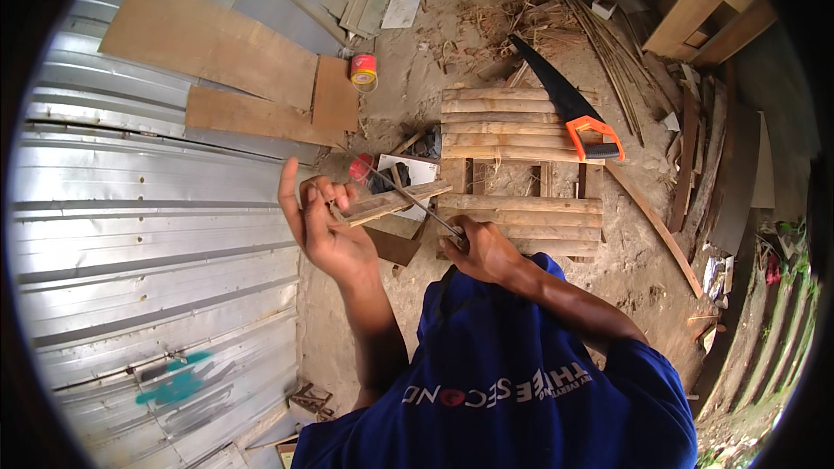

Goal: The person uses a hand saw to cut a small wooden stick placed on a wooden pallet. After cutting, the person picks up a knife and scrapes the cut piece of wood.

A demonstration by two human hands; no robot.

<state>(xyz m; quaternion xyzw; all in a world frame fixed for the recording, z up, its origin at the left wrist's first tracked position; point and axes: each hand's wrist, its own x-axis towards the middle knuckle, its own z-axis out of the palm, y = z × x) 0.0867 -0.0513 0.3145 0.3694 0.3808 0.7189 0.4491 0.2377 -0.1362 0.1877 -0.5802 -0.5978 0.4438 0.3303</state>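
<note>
My left hand [323,230] is raised, its index finger sticking up and its other fingers pinched at the near end of a short wooden slat [395,201]. My right hand [483,250] is closed around the handle of a thin metal-shafted tool [408,198] with a red head [360,167]. The shaft crosses over the slat. Whether something small sits between my left fingertips cannot be made out. Both hands hover above a slatted wooden pallet [521,217] on the sandy ground.
A hand saw with an orange handle [569,106] lies on the pallet's far slats. A red and yellow can [364,70] stands by plywood boards [208,39]. Corrugated metal sheets [148,234] fill the left. Planks and sticks [695,148] are piled at right.
</note>
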